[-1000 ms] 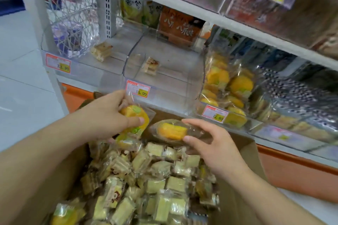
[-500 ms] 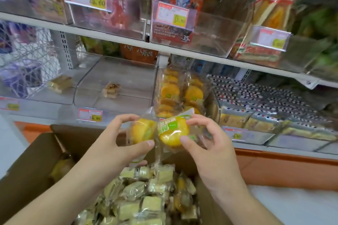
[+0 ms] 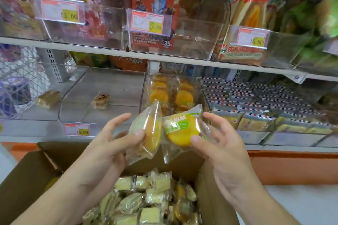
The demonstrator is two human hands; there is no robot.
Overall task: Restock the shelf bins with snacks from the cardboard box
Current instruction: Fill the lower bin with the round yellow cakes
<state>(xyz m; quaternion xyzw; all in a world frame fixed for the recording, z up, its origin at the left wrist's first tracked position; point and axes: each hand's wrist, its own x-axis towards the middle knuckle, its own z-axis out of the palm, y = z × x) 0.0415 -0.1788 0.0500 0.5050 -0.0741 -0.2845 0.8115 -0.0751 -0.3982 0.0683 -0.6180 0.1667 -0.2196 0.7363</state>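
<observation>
White shelf (image 3: 164, 61), clear bins (image 3: 102, 97).

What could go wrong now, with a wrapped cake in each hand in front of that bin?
1. Each cake is only pinched: the left hand holds its cake edge-on, the right hand holds the other cake by thumb and fingers. Either might slip back into the cardboard box.
2. The matching orange-cake bin already looks stacked, so added ones may slide out.
3. The nearly empty bin beside it invites misplacement.
</observation>
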